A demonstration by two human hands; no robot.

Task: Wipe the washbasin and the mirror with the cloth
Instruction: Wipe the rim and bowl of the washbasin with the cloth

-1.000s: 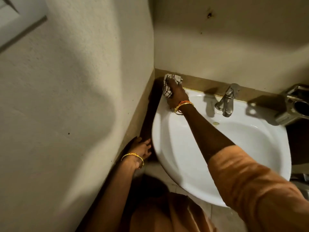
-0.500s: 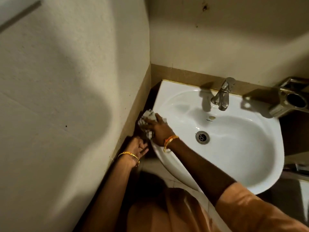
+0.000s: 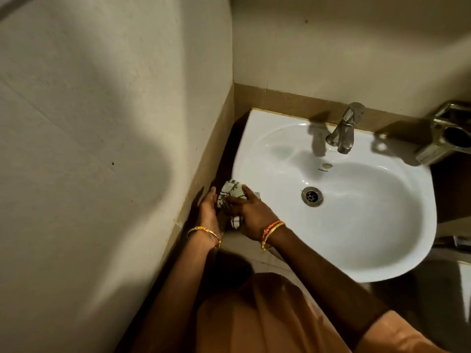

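Note:
The white washbasin (image 3: pixel 382 240) is fixed in the wall corner, with a steel tap (image 3: pixel 344 131) at its back and a drain (image 3: pixel 312 196) in the bowl. A checked white cloth (image 3: pixel 230 192) is bunched at the basin's near-left rim. My right hand (image 3: pixel 252 215) grips the cloth from the right. My left hand (image 3: pixel 209 212) touches it from the left, palm up, fingers cupped against the bunch. No mirror is in view.
A plain wall (image 3: pixel 102 149) runs close on the left, and a brown tiled band (image 3: pixel 293 100) lies behind the basin. A metal holder (image 3: pixel 448 138) sticks out at the right. Below the basin I see the tiled floor (image 3: pixel 257 261) and my orange clothing.
My right hand dragged the cloth from the back-left corner down the left rim to the near-left edge. My left hand rose to meet the cloth.

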